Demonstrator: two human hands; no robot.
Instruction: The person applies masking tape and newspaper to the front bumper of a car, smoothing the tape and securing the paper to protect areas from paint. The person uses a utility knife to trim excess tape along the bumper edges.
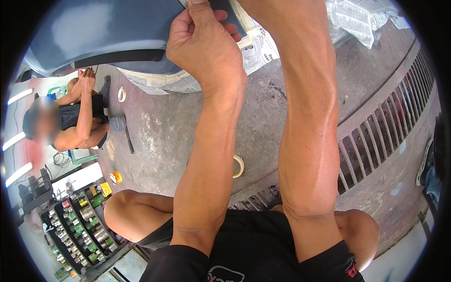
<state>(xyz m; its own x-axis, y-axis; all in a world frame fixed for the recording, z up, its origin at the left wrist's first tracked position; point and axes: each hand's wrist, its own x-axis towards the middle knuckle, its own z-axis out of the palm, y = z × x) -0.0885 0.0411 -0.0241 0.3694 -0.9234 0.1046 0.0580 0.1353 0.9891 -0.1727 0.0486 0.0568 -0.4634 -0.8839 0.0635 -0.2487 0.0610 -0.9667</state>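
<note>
My left hand (206,49) is raised at the top of the view, beside a blue-grey car body panel (127,30). Its fingers are curled and the thumb presses in; whatever they pinch is hidden or cut off by the upper edge. Newspaper (260,49) covers the area just right of that hand, bordered by pale masking tape (245,41). Only the forearm and wrist of my right arm show, reaching up past the newspaper; the right hand lies beyond the top edge. A black trim strip (120,57) runs along the panel's lower side.
A co-worker (77,117) crouches at left, hands at the panel's lower edge. Tape rolls lie on the concrete floor, one (122,94) near the co-worker, another (238,166) behind my left forearm. A metal drain grate (376,136) curves along the right. Shelves of cans (80,230) stand lower left.
</note>
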